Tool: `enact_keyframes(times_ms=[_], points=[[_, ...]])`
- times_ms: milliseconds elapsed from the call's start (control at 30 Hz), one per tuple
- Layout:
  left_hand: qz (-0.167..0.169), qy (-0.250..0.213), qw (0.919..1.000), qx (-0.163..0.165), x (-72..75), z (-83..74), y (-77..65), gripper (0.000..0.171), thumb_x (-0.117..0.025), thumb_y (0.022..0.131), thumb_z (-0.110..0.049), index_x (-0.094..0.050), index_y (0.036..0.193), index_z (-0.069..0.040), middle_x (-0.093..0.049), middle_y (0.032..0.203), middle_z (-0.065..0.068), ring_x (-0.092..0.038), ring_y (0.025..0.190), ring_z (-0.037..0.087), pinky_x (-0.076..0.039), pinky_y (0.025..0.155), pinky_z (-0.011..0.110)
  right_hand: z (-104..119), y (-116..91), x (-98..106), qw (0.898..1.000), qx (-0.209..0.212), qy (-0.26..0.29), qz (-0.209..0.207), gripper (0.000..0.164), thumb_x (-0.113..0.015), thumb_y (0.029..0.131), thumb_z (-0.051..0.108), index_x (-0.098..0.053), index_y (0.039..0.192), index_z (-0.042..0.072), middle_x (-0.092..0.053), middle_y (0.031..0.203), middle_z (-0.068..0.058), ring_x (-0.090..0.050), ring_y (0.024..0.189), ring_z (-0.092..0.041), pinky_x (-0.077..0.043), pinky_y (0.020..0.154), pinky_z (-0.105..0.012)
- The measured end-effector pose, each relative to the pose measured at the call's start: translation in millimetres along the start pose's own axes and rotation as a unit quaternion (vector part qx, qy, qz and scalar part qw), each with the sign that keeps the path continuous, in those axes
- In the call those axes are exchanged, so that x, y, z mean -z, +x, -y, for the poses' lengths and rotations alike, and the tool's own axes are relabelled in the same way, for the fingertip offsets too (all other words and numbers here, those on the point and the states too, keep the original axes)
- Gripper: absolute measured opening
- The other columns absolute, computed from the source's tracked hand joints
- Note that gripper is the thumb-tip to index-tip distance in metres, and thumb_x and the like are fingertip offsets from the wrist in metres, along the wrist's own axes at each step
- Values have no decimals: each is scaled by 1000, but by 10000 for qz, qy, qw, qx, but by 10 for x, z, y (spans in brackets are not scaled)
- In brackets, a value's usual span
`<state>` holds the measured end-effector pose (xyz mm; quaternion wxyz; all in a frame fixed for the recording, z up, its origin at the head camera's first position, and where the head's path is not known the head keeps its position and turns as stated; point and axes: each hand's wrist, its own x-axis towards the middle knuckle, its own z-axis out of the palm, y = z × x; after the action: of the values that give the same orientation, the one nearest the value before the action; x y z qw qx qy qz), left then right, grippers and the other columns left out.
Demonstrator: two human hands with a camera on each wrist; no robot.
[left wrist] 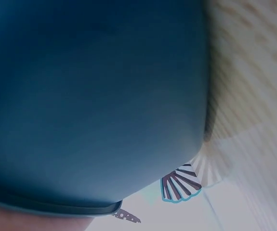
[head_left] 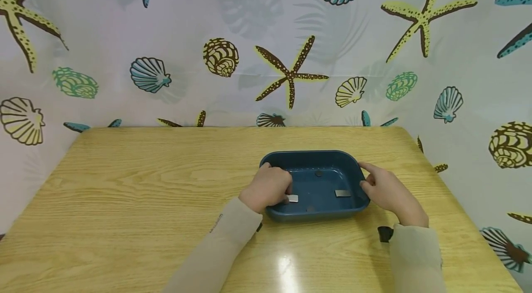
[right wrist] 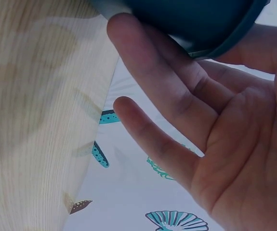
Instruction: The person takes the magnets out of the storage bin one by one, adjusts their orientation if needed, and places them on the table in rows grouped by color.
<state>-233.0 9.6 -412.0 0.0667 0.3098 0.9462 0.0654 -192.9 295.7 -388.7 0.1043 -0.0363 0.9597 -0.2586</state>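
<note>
A dark blue rectangular plastic basin with rounded corners stands on the wooden table. My left hand reaches over its left side, fingers curled downward, and pinches a small white rectangular piece at the fingertips. In the left wrist view the basin's outer wall hides those fingertips and the piece. My right hand grips the right rim, thumb inside and fingers against the outside. Its little finger stands away from the wall in the right wrist view. On the basin's floor lie a flat grey rectangular piece and a dark round disc.
Another faint round disc lies by the basin's near wall. The wooden tabletop stretches widely to the left. Behind it hangs a white cloth printed with shells and starfish, which also runs along the right side.
</note>
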Motion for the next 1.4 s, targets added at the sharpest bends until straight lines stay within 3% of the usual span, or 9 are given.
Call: enact_keyframes(times_ms=[200,367,600,1133,1400], points=[[312,211,9993,-77,-24,17,52,13,-84,87,-36,-79,85,-25,-74,81,-10,-63,82,12,-43,91,37,-13,1,-1,10000,-15,12,4,58,-52,105,10,-33,159,-1,-61,83,-8,-49,62,-17,-42,62,-32],[368,232,9990,-43,-30,11,59,15,-85,85,-39,-78,82,-26,-72,78,-12,-61,80,11,-43,93,38,-15,-1,-7,10000,-23,27,2,58,-52,105,10,-33,159,-1,-62,86,-9,-51,65,-17,-43,65,-32],[262,-36,9996,-76,-19,13,37,16,-88,83,-33,-74,78,-27,-70,75,-14,-61,79,10,-43,104,45,2,-6,-10,10000,-31,49,0,58,-52,105,9,-34,159,-1,-64,90,-11,-52,67,-18,-44,66,-32],[-63,-358,9984,-439,5,56,19,12,-84,87,-22,-77,77,-25,-70,74,-12,-58,77,10,-40,87,38,18,3,1,10000,-13,45,-15,57,-52,104,9,-35,158,-2,-64,89,-10,-52,67,-17,-44,66,-32],[-464,-798,9933,-689,79,130,7,8,-80,89,-19,-79,82,-23,-70,78,-11,-59,75,7,-45,93,42,11,6,1,10000,-14,26,-15,57,-52,104,9,-35,158,-1,-62,86,-9,-51,66,-17,-43,65,-32]])
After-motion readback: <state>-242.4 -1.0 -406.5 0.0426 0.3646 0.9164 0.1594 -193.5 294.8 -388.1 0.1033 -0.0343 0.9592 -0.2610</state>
